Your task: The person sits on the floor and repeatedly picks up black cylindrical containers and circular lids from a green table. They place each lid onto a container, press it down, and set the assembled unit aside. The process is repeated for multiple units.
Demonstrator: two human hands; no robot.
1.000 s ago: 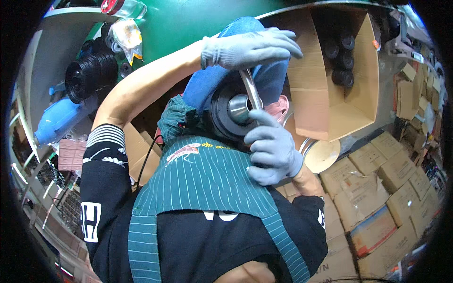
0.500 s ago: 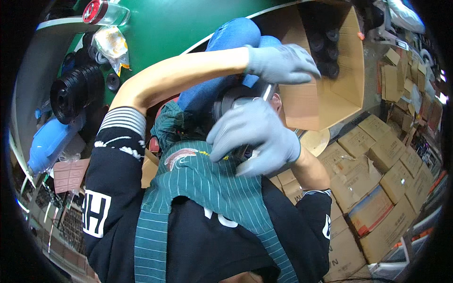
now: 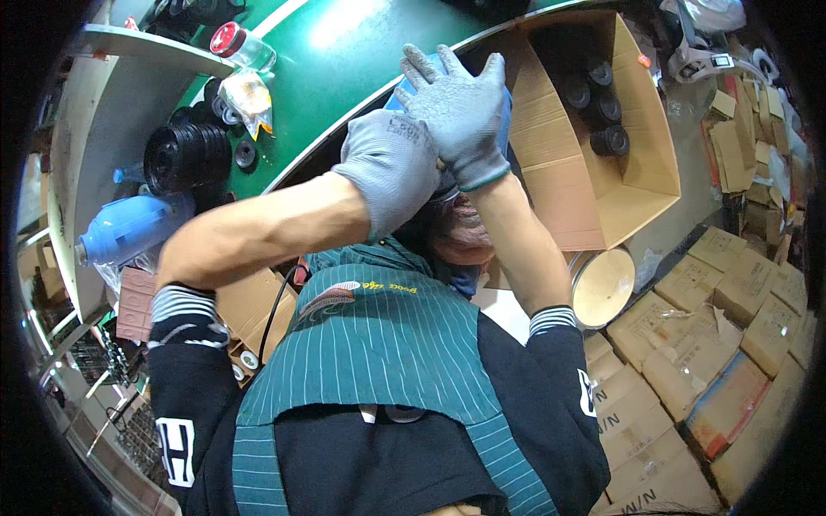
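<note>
My left hand (image 3: 391, 163), in a grey knit glove, is curled into a fist over my lap. Whatever lies inside its fingers is hidden. My right hand (image 3: 460, 116), in a matching glove, is open beside it with fingers spread, its heel overlapping the left hand's knuckles. Below the hands, a dark object at my lap is mostly covered and I cannot make out its kind. Just right of my hands stands an open cardboard box (image 3: 641, 120) holding several black ribbed cylindrical parts (image 3: 609, 139).
On the green table (image 3: 344, 60) are a red-lidded clear jar (image 3: 249, 50), a plastic bag (image 3: 247, 101), a stack of black discs (image 3: 185, 159) and a small black ring (image 3: 246, 153). A blue bottle (image 3: 133, 230) lies left. A round wooden stool (image 3: 605, 288) and stacked cartons (image 3: 688, 344) stand right.
My left hand has drawn back from the box flap and closed. My right hand has moved from my lap up beside it, fingers now spread. The view has shifted.
</note>
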